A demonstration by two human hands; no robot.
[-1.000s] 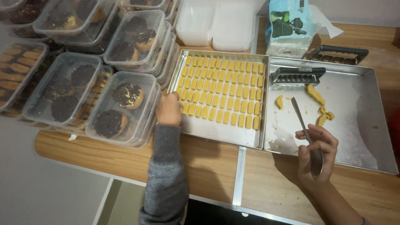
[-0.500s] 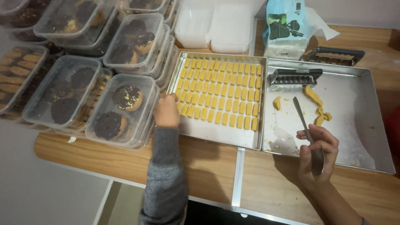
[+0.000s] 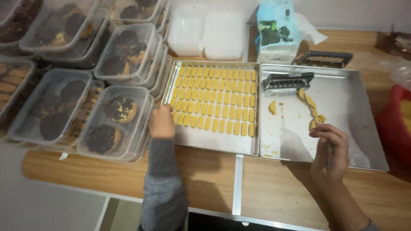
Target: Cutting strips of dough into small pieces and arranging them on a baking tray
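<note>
The left hand (image 3: 161, 122) rests on the near left corner of a metal tray (image 3: 214, 143) full of small yellow dough pieces (image 3: 216, 100) set in neat rows. Its fingers are curled over the tray's edge, and what they pinch, if anything, is hidden. This tray sits in the middle of the wooden desk (image 3: 274, 188), close to its front edge.

The right hand (image 3: 330, 149) is over the near part of a second metal tray (image 3: 361, 124), which lies just beside the first one on the right. Its fingers are bent and pulled together; it is too hard to tell if they hold something. Just past the fingers lies a thin strip of yellow dough (image 3: 311, 109), with a small lump of dough (image 3: 272, 107) off to its left. A dark metal cutter (image 3: 287, 81) lies at the far edge of that tray.

On the left side of the desk stand clear plastic boxes (image 3: 115, 122) with dark round cookies inside, stacked close together. At the back edge are white lids (image 3: 205, 36) and a blue tissue pack (image 3: 276, 30). A red thing (image 3: 396, 124) shows at the right edge.
</note>
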